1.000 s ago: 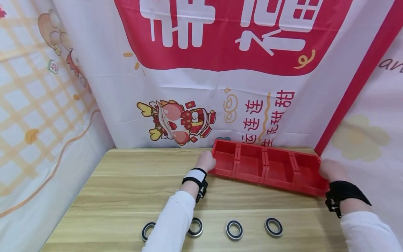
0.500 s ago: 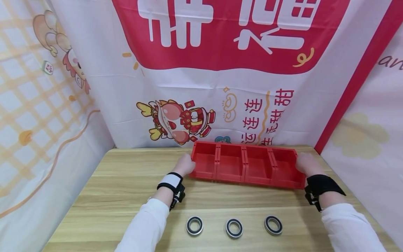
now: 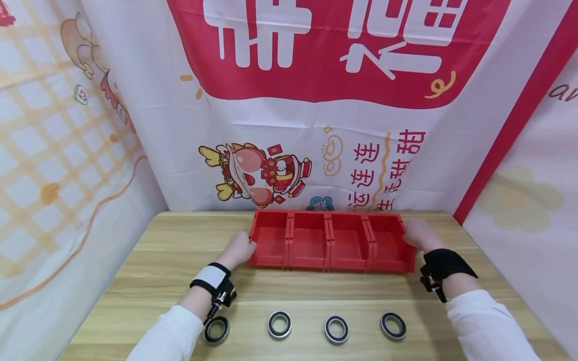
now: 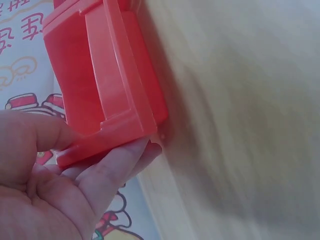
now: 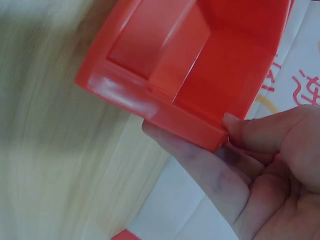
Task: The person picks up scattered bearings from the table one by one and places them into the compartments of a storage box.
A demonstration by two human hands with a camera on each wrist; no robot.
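The person's left hand (image 3: 239, 248) holds one end of a long red plastic bin row (image 3: 331, 241) with four open compartments, its grip pinching the end wall, thumb on the inner side and fingers outside. The right hand (image 3: 421, 234) does likewise at the opposite end, its grip pinching that wall between thumb and fingers. The bin row stretches from side to side at the far part of the pale wood-grain counter (image 3: 149, 281), near the white cloth backdrop with red printing (image 3: 180, 165); whether its underside touches the wood cannot be told. Nearer the person, four black-and-silver ring-shaped bearings (image 3: 279, 335) lie flat in a row, apart from one another, the leftmost near the white left sleeve (image 3: 169, 333)
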